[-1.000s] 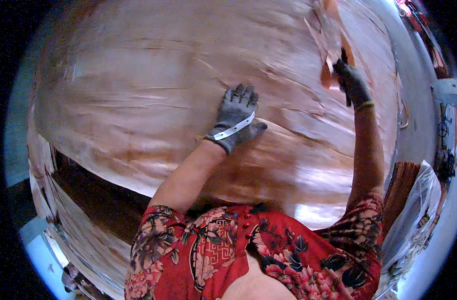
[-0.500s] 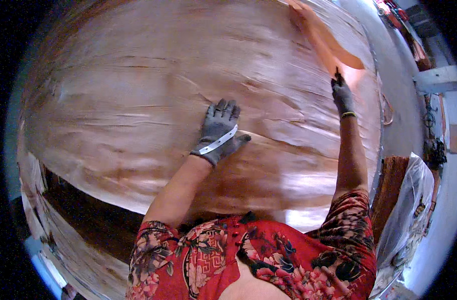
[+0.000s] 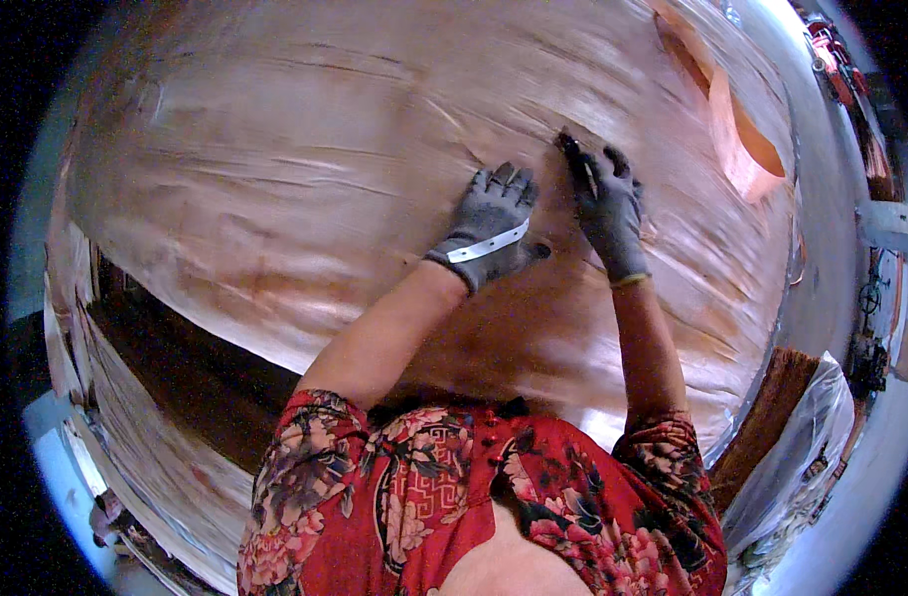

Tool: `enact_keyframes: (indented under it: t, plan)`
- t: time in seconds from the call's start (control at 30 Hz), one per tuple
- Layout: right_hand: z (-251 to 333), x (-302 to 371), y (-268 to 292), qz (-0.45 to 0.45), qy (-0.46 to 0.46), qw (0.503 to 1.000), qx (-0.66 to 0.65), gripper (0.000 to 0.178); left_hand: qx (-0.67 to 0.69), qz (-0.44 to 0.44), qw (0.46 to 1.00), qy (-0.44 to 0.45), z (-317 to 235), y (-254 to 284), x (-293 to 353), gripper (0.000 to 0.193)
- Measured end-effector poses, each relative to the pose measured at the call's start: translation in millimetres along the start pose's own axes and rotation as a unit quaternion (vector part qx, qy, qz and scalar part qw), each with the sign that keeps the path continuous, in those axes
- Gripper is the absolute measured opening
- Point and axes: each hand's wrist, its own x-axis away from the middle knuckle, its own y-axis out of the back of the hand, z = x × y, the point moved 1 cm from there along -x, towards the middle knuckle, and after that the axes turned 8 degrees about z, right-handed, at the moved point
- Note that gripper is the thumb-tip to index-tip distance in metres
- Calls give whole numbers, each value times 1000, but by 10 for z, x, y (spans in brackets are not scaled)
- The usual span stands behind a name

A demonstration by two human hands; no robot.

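Observation:
A broad, wrinkled sheet of brown wood veneer (image 3: 305, 199) spreads out beneath both hands. My left hand (image 3: 494, 223), in a grey glove with a white strip across its back, lies flat on it with fingers stretched out. Just to its right is my right hand (image 3: 610, 214), also gloved in grey, its fingers bent. A small dark object (image 3: 568, 146) shows at the thumb side of that hand; its kind is unclear. Farther right, an orange-brown strip of veneer (image 3: 734, 139) lies curled on the sheet, apart from both hands.
At lower left, a dark gap (image 3: 196, 387) runs beneath the sheet's edge. A brown stack (image 3: 772, 427) with clear plastic film (image 3: 797, 467) stands at lower right. Grey floor (image 3: 822, 238) and machine parts (image 3: 871, 293) lie beyond the right edge.
My right hand has let go of the orange-brown strip and come left, close to my left hand. The whole view has shifted somewhat; my left hand still rests flat on the sheet.

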Motion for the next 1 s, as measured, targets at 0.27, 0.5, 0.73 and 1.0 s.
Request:
enact_keyframes:
  t: [0.27,0.5,0.73,1.0]
  plan:
    - [602,420,49,139,217,960,-107,38,18,-8,1000,1,3,-76,2,48]
    - [900,386,7,136,277,950,-44,43,-153,157,975,39,-20,-221,-127,55]
    - [810,311,-125,145,288,912,-252,31,-2,161,987,24,37,-270,-83,56]
    - [579,578,1,119,42,825,-551,15,29,-13,999,-14,-19,-42,1,55]
